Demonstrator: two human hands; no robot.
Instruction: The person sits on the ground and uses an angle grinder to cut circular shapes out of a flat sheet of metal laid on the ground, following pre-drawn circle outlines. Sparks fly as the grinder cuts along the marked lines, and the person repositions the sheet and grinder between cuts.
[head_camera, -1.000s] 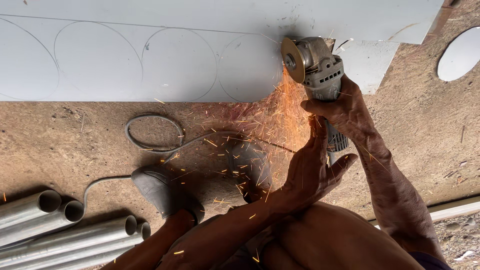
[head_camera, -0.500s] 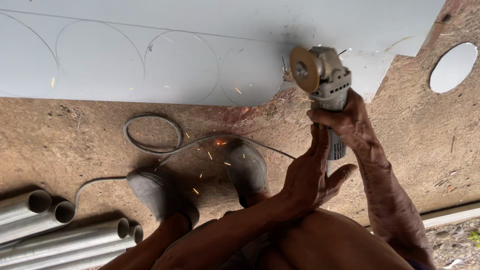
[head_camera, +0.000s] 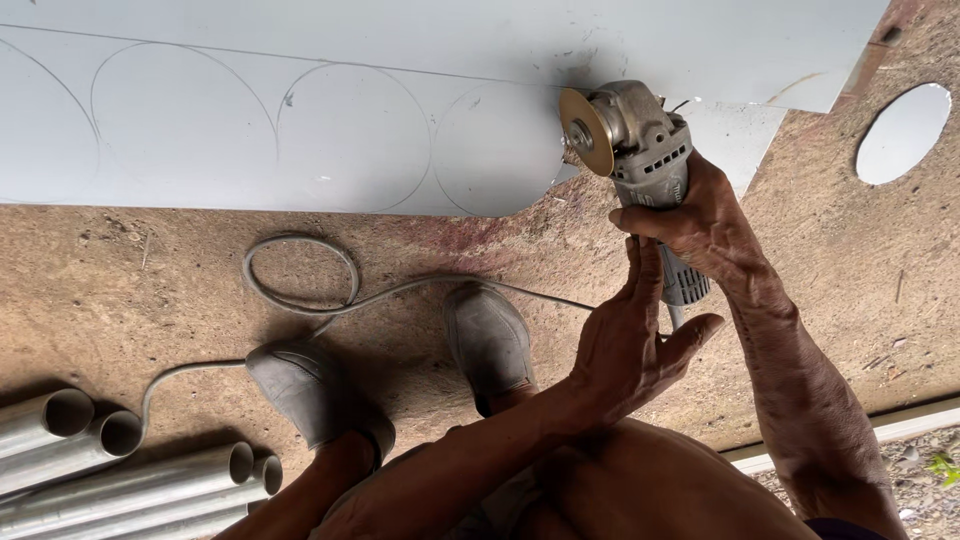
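Item — angle grinder, grey body, gold-coloured disc. We hold it in both hands. Our right hand is wrapped tight round the barrel just behind the gear head, fingers folded over the top, presumably to steer the disc. Our left hand sits below that grip at the tail of the handle, palm against it with fingers loosely extended rather than clenched — a steadying hold, as we judge it.

Disc: forward of the right-hand grip, edge-on to the sheet and lifted clear of it or barely touching; we cannot tell which. No sparks show.

Metal sheet, pale grey, flat on the ground beyond the disc, scribed with a row of circles. The disc stands at the edge of the nearest circle, where a piece has already been cut out.

Cut disc of sheet: well apart, right of the grip.

Power cord: trails from the handle tail, looped on the dirt, kept behind the tool.

Shoes: planted near the left hand, below the sheet's edge.

Steel pipes: stacked far left, well apart.
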